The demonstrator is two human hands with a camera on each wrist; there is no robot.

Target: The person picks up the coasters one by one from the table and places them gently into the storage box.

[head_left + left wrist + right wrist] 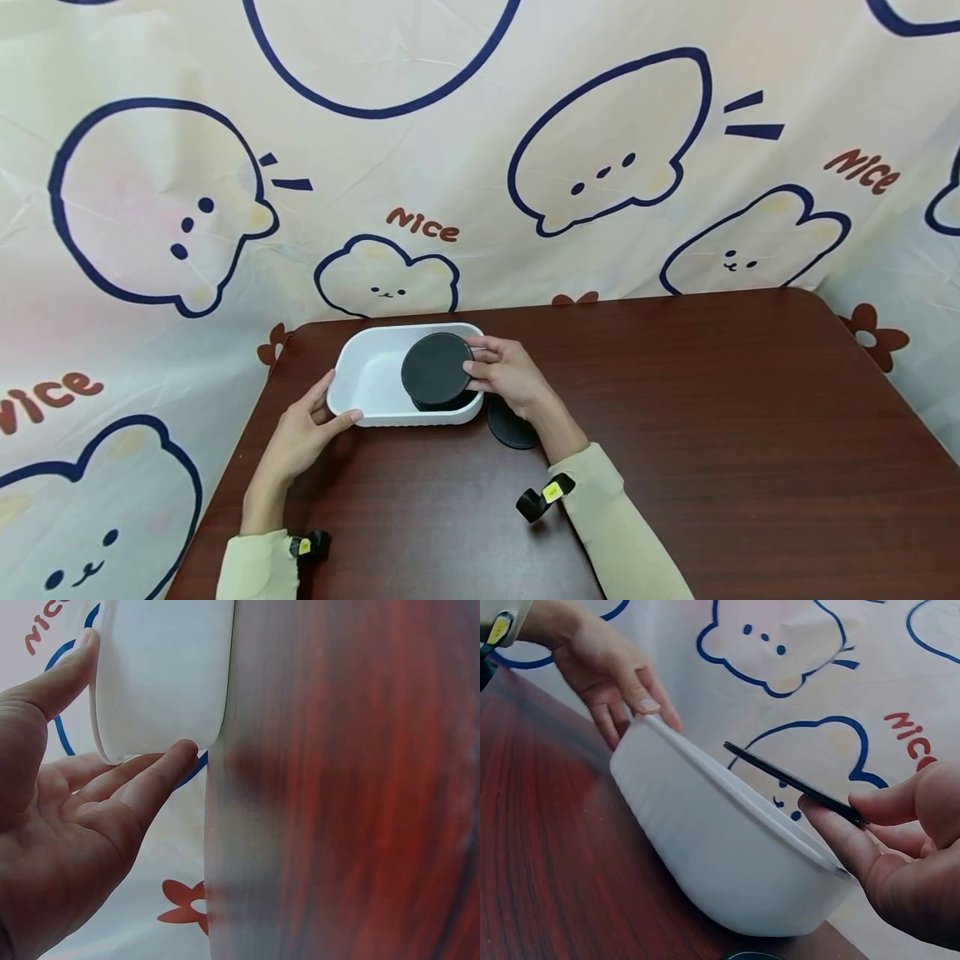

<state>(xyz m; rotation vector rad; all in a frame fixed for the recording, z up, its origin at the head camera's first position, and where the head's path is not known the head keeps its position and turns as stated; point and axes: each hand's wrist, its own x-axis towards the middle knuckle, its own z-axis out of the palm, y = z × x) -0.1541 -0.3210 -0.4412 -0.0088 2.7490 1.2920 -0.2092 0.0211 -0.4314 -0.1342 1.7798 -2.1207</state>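
Observation:
A white oblong container (378,375) with rounded corners sits at the table's back left. My left hand (300,437) holds its left end, thumb at the rim and fingers along the outer side, as the left wrist view (82,787) also shows. My right hand (510,379) pinches a thin black round coaster (435,367) by its right edge, thumb on top and fingers below. The coaster is held over the right half of the container, tilted in the right wrist view (795,780). Below it, a second dark rounded edge (450,406) shows inside the container.
Another black round coaster (512,425) lies on the brown wooden table (712,433), right beside the container and partly under my right hand. A white cartoon-print cloth (480,167) hangs behind the table's back edge and down its sides.

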